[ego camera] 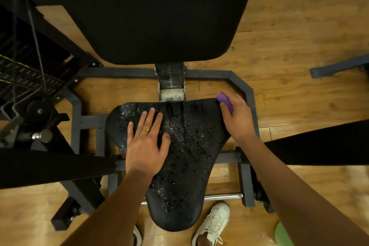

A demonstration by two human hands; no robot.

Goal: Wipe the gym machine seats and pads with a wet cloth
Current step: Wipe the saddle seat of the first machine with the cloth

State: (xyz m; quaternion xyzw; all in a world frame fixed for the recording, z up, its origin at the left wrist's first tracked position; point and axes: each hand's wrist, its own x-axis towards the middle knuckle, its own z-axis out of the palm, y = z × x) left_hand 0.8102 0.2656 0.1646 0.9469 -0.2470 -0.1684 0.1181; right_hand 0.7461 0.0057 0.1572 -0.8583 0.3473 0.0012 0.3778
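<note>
Gripping a purple cloth (224, 99), the right hand (238, 120) curls its fingers over the bunched fabric, so that only one end pokes out beyond the knuckles. The cloth sits at the far right corner of the seat (185, 156), right at its edge; whether it presses on the vinyl or hangs just off it I cannot tell. The left hand (146, 146) lies flat on the left half of the seat, fingers straight and slightly spread, holding nothing, with a yellow ring (146, 129) on one finger. The black seat is broad at the far end and narrow toward the person, and it is covered with water droplets and wet streaks. Beyond it a worn seat post (171, 84) rises to the large black back pad (155, 16), which fills the top of the view. A grey steel frame (237, 80) runs around the seat, and a chrome bar (223, 197) crosses under its narrow end. Black padded arms reach in from the left (50, 166) and the right (319, 142). A weight stack (24, 74) with a cable (36, 36) stands at far left. A white shoe (214, 223) rests on the wooden floor (299, 36) just beside the seat's tip.
</note>
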